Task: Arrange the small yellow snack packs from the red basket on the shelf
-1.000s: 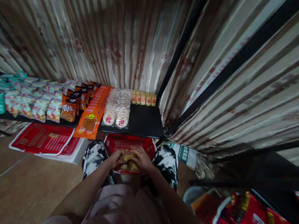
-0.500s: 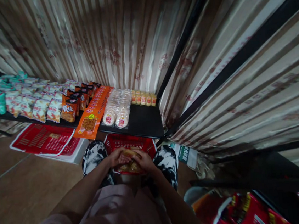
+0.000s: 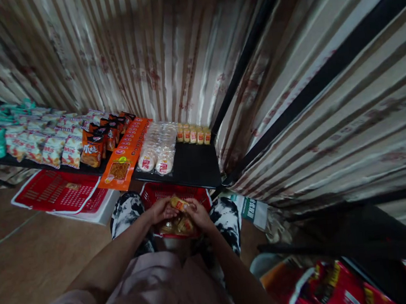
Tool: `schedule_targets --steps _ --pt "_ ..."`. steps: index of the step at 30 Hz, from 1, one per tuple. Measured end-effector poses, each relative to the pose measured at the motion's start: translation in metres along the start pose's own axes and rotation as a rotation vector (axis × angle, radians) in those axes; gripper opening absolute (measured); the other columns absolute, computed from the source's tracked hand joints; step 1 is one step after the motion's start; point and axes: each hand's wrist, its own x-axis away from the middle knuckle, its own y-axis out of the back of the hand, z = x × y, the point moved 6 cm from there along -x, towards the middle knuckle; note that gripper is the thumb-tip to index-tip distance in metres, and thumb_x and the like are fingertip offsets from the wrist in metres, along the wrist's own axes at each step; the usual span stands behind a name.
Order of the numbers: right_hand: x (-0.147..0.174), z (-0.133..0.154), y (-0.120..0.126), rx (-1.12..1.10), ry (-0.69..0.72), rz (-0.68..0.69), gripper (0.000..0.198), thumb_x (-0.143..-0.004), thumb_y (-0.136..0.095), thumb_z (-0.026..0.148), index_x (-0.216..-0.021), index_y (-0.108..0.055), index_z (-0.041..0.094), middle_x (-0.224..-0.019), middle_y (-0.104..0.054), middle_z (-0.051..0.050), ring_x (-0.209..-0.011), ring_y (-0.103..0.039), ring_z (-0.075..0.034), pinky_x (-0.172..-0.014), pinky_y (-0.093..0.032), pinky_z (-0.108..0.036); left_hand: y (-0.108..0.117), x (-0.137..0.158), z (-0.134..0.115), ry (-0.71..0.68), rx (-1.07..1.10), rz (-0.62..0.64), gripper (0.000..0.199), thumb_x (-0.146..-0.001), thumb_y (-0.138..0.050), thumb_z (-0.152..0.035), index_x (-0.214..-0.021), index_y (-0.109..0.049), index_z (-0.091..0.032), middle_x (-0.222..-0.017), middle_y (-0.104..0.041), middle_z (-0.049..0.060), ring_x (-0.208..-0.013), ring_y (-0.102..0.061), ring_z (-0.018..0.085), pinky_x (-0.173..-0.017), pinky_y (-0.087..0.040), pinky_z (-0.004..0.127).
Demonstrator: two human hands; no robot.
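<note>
Turning yellow packet (image 3: 178,204) label-up since before, pinching it with right hand (image 3: 198,214), curling left hand (image 3: 162,211) alongside, unclear whether gripping

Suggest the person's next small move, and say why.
Probably, the right hand should set the yellow packet it holds on the black shelf, just in front of the row of similar yellow packets: that row stands at the shelf's back, and black surface shows before it.

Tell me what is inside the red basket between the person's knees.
Several yellowish packets lie in the red basket. The left hand and right hand, with a held packet, hide part of the inside; whatever lies beneath the top packets is covered.
</note>
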Motion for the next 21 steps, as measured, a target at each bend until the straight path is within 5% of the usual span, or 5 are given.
schedule_targets --steps 8,15,21 --pt "-0.001 0.014 0.011 -0.171 -0.053 -0.03 0.049 -0.067 -0.066 0.048 -0.104 -0.052 0.02 -0.096 -0.066 -0.006 -0.089 -0.064 -0.019 -0.081 -0.049 -0.033 -0.009 0.008 -0.007 -0.045 0.073 0.011 0.016 -0.083 -0.049 -0.019 -0.087 -0.061 -0.01 -0.065 -0.067 0.004 -0.053 -0.061 0.009 -0.054 -0.049 0.016" --pt "-0.009 0.029 0.022 -0.127 -0.044 -0.08 0.05 -0.063 -0.07 0.043 -0.105 -0.056 0.019 -0.083 -0.065 -0.002 -0.079 -0.063 -0.017 -0.073 -0.05 -0.03 -0.013 0.01 -0.012 -0.09 0.009 0.078 0.035 -0.082 -0.057 -0.044 -0.094 -0.062 -0.011 -0.079 -0.068 0.007 -0.065 -0.064 0.014 -0.057 -0.05 0.021" --pt "-0.023 0.048 0.031 -0.054 0.061 -0.085 0.036 -0.064 -0.069 0.034 -0.096 -0.061 0.02 -0.084 -0.068 -0.001 -0.076 -0.063 -0.015 -0.075 -0.049 -0.029 -0.026 0.008 -0.018 -0.258 -0.238 0.166 0.039 -0.065 -0.075 -0.041 -0.092 -0.067 -0.013 -0.09 -0.067 0.006 -0.078 -0.061 0.013 -0.067 -0.046 0.021"
